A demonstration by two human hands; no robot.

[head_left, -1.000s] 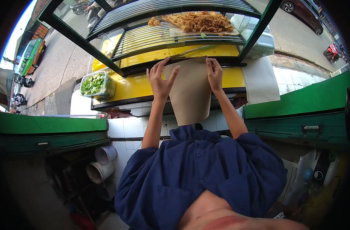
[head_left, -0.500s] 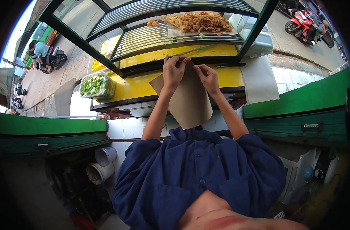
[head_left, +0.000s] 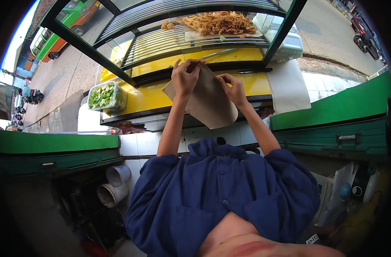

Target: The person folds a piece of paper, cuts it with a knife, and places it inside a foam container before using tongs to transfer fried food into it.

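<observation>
A sheet of brown paper (head_left: pixel 210 100) hangs in the air over the near edge of the yellow counter (head_left: pixel 148 96), its lower end curling. My left hand (head_left: pixel 186 78) pinches its upper left edge between thumb and fingers. On its right edge, slightly lower, my right hand (head_left: pixel 233 88) has a pinch grip. Beyond the hands, fried food (head_left: pixel 223 23) lies on paper on the slatted rack (head_left: pixel 157 43) of the display case. To the left of my left hand stands a clear tub of chopped green leaves (head_left: pixel 104 97).
White foam boxes (head_left: pixel 285 40) are stacked right of the case, with white paper (head_left: pixel 290 88) below them. A dark-handled utensil (head_left: pixel 255 70) lies along the case's base. Green ledges (head_left: pixel 332 105) flank the counter. Buckets (head_left: pixel 112 193) stand low on the left. Vehicles are on the street.
Both hands hold the paper still; its lower end has lifted and its top edges have spread slightly apart. My left hand has moved a little left. Street vehicles have changed place.
</observation>
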